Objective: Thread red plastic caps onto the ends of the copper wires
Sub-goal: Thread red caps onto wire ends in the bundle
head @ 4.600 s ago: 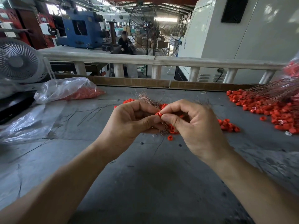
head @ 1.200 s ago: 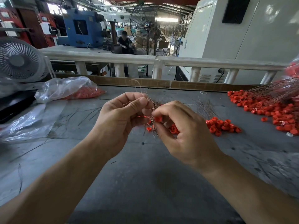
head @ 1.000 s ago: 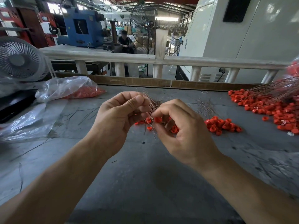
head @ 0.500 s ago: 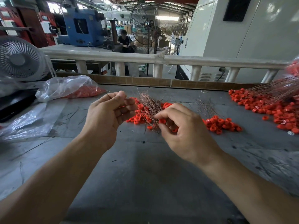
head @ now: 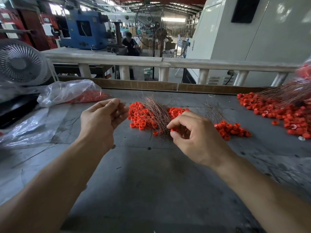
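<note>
Copper wires — hair-thin, reddish, fanned like a brush — lie across a heap of small ring-shaped red caps on the scuffed grey table. The right hand curls over the near end of the bundle, thumb and forefinger pinching what seems to be one cap. The left hand hovers just beside the heap, fingers loosely bent; whether it holds a strand I cannot tell. A crinkled clear plastic bag at far left holds more red caps — another loose pile spreads at right under further wires.
</note>
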The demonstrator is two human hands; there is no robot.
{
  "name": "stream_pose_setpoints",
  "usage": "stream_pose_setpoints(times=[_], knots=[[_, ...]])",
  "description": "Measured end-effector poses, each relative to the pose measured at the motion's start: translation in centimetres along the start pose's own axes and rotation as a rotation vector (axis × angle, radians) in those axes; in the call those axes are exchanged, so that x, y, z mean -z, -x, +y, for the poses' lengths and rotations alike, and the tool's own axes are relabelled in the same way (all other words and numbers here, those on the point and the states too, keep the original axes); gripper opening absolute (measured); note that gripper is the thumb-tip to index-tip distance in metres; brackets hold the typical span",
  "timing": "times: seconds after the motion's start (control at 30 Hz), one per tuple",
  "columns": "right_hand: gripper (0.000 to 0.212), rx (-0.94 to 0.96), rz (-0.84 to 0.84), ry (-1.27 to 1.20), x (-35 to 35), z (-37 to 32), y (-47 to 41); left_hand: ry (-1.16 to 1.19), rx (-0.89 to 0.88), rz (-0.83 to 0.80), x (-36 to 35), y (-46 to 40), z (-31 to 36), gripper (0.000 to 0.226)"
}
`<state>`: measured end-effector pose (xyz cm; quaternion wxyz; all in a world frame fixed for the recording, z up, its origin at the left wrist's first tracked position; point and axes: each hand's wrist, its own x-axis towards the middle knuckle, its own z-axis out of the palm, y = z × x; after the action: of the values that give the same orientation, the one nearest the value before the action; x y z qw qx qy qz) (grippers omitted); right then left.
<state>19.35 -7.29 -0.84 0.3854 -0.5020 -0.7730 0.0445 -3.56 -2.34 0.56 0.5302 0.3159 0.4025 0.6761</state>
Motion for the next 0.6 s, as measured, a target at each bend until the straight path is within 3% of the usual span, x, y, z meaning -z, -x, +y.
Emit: stream_pose_setpoints(times=[0.3,0.43,0.53,0.6], knots=[[0.011,0.006,0.048,0.035,-0.1,0.5,-0.1,0.193,0.05,0.061,0.1,-0.7,0.0,0.011],[0.012,-0.068,0.256,0.153,0.9,2.2,-0.7,-0.009,-0.083,0.142,0.3,-0.4,0.1,0.009],[0.013,-0.249,0.387,0.291,2.1,4.2,-1.1,-0.211,-0.147,0.068,0.2,0.0,-0.1,0.013],[0.014,-0.378,0.383,0.396,2.9,5.5,-1.2,-0.355,-0.181,0.007,-0.1,0.2,-0.5,0.014]])
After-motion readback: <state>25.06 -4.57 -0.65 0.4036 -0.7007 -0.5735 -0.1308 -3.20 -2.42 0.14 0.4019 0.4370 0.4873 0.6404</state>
